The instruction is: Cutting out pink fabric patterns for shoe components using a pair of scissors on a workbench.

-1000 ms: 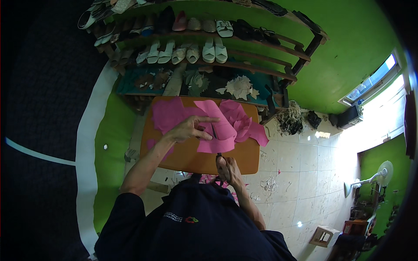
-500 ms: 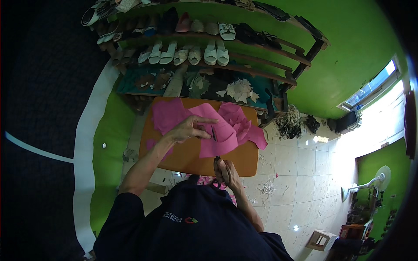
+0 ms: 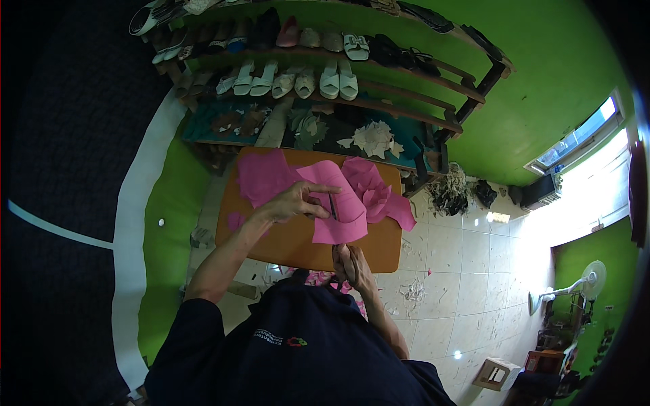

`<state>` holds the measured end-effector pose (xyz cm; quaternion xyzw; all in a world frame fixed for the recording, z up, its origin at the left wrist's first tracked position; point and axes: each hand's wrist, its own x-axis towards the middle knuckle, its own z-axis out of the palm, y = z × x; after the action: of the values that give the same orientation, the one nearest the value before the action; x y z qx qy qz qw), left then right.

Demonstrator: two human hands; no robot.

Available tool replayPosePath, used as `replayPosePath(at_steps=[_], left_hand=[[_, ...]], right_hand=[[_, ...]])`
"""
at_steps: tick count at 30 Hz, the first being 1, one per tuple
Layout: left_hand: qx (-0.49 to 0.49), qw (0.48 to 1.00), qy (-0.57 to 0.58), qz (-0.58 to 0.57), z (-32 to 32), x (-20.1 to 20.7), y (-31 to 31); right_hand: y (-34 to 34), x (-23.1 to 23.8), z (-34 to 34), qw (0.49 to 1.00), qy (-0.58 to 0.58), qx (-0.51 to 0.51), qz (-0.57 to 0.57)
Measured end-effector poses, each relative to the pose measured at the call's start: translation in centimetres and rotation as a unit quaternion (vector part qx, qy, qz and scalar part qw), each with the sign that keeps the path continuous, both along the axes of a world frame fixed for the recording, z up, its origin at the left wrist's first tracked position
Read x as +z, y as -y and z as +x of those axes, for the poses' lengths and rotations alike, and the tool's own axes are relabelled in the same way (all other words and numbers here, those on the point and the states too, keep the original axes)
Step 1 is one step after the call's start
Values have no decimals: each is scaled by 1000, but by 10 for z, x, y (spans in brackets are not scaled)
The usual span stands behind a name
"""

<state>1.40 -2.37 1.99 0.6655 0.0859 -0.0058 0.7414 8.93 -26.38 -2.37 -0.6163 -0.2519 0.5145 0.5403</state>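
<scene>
Pink sheet (image 3: 347, 229) at frame centre, its left side overlapped by the left hand (image 3: 292, 201), index finger and thumb parted, grip beneath hidden, scissors (image 3: 336, 254) clasped below by the right hand's (image 3: 359, 266) curled fingers

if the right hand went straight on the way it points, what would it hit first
The right hand, gripping dark scissors, would probably first meet the near edge of the pink sheet; depth is unclear in this single view, so it might pass underneath instead.
</scene>
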Motion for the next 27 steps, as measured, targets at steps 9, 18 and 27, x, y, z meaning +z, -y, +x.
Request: replayPosePath(at_steps=[9, 18, 27], left_hand=[[57, 997, -5, -53, -4, 3, 11], [92, 992, 16, -87, -8, -4, 19], [129, 988, 32, -81, -8, -13, 27]], right_hand=[[-3, 12, -5, 998, 41, -48, 17], [-5, 0, -8, 996, 0, -84, -7], [-3, -6, -6, 996, 8, -85, 9]])
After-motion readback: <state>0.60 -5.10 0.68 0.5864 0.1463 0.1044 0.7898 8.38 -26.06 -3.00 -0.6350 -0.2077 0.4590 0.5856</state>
